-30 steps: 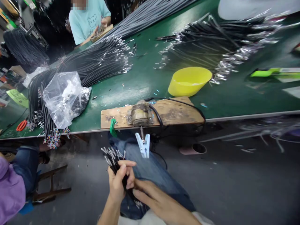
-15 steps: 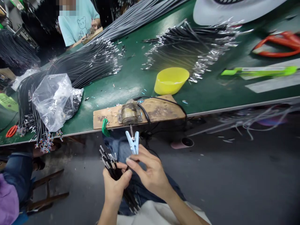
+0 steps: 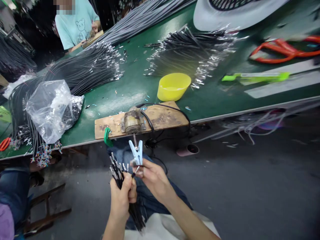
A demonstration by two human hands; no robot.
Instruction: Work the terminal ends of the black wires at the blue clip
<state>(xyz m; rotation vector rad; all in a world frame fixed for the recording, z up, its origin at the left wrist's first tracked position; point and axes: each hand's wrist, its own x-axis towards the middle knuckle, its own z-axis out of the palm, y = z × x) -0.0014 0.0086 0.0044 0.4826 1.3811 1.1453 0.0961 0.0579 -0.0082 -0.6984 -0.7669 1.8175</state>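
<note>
My left hand (image 3: 122, 193) is closed around a bundle of short black cables (image 3: 136, 213) with silvery ends pointing up. One cable (image 3: 133, 174) sticks out between its thumb and fingers, its bright tip towards my right hand (image 3: 152, 176). The right fingers are closed at the lower end of a light blue clothespin (image 3: 136, 151), partly hiding it. This clothespin hangs on the shaft of a small worn motor (image 3: 133, 121), which sits on a wooden board (image 3: 167, 116) at the table edge. Whether the cable's tip touches the right fingers is unclear.
On the green table (image 3: 100, 100) lie a yellow cup (image 3: 173, 88), piles of black cables (image 3: 180, 56), a plastic bag (image 3: 50, 110), a green clamp (image 3: 107, 136), red-handled pliers (image 3: 282, 50) and a fan (image 3: 235, 13). Another person (image 3: 76, 26) works across the table.
My left thumb has drawn back onto the bundle, and one cable tip now shows between my hands. The right fingers have moved up to the clothespin's lower end. The view has shifted slightly.
</note>
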